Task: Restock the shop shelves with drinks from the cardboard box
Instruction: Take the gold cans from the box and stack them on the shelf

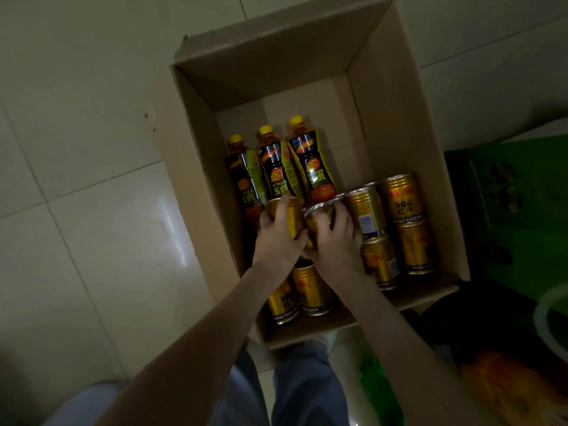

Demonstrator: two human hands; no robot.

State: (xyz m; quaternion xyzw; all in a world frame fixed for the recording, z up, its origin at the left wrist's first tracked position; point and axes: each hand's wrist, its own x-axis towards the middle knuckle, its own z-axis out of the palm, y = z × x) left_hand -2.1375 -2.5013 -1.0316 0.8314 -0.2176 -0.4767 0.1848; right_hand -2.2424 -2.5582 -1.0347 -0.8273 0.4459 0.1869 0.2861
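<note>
Head camera looks straight down into the cardboard box [396,118], which stands open on the pale tiled floor [92,210]. From my remote seat I see both bare arms reaching into it side by side.

The left grip [278,238] is wrapped round a gold can [293,218], fingers curled over its far side. The right grip [336,244] is closed on a second gold can [318,215] just beside it, fingers hooked over the silver rim. The two held cans sit close together; I cannot tell whether they touch.

Beyond the hands, three yellow-capped Hi-Tiger bottles [312,167] lie in a row against the box's left wall, caps pointing away from me. Four more gold cans [399,198] lie to the right of the hands, two and two, near the right wall. Two further gold cans [312,287] lie under the forearms at the near end.

A green crate [522,195] stands just beside the box on the right. Grey-blue trouser legs [307,385] show at the bottom edge.
</note>
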